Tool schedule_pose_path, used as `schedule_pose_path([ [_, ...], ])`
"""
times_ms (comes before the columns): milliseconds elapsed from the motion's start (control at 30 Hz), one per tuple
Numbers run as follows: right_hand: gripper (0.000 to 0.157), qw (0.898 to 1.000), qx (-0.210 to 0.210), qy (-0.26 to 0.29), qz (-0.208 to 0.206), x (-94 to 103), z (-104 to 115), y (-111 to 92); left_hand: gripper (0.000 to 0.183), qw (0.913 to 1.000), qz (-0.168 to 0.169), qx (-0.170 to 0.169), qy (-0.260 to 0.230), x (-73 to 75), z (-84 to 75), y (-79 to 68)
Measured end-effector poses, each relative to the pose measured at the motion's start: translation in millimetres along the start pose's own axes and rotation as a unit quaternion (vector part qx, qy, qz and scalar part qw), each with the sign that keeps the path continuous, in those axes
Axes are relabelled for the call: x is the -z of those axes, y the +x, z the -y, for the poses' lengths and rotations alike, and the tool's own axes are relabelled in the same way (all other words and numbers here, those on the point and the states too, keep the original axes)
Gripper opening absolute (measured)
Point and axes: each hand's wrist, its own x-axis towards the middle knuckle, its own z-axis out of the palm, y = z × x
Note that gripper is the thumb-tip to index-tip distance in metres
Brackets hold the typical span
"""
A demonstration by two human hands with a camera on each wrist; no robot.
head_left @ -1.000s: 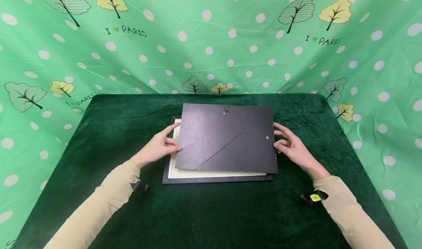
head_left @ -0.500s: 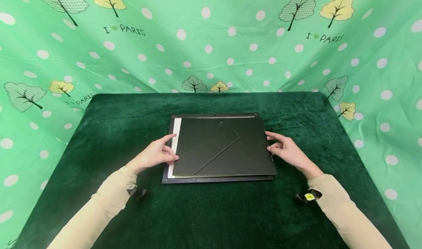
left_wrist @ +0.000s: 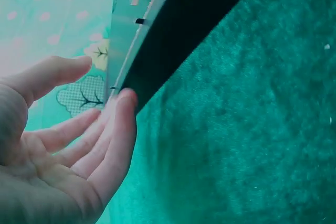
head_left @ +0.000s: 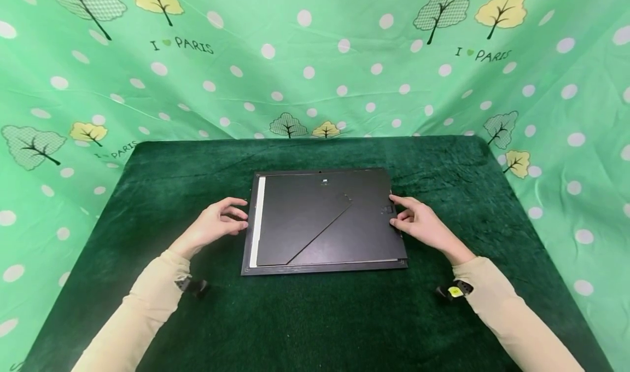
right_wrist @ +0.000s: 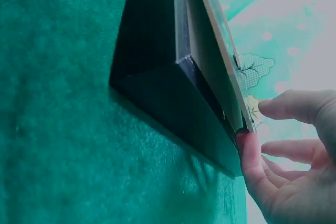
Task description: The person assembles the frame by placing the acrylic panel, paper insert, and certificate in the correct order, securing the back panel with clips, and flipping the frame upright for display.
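Note:
A dark picture frame (head_left: 320,269) lies face down on the dark green cloth. Its black backing board (head_left: 300,213), with a folded easel leg (head_left: 339,232), sits over the frame slightly to the right, baring a white strip (head_left: 257,221) at the left. In the right wrist view the backing board (right_wrist: 224,45) slants, raised above the frame's corner. My right hand (head_left: 418,221) touches the board's right edge with thumb and fingertip set apart along it. My left hand (head_left: 214,224) holds nothing, its fingertips right at the frame's left side; in the left wrist view one fingertip (left_wrist: 127,98) meets that side.
Dark green plush cloth (head_left: 315,323) covers the table around the frame. Behind and on both sides hangs a green curtain (head_left: 310,54) with white dots and printed trees.
Both hands have brought the backing board down and toward me onto the frame. My left hand has let go of the board and moved left; my right hand stays at the board's edge.

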Motion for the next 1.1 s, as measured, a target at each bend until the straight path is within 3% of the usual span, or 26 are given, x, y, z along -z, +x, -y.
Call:
schedule_pose_path([
  [133,0.059,1.0,0.016,-0.013,0.001,-4.4,3,3,0.065,1.0,0.003,0.003,0.005,-3.5,5.3,4.2],
  [400,0.056,0.995,0.06,-0.08,0.016,-6.5,13,1,0.083,0.9962,0.009,0.005,0.087,-9.7,8.7,11.6],
  [600,0.057,0.992,0.054,-0.112,0.038,-4.8,20,-4,0.085,0.9964,0.019,-0.002,0.083,-9.2,9.5,15.1],
  [1100,0.062,0.994,0.04,-0.095,0.027,-9.5,15,-2,0.086,0.9964,0.019,0.003,0.082,-7.2,11.3,15.2],
])
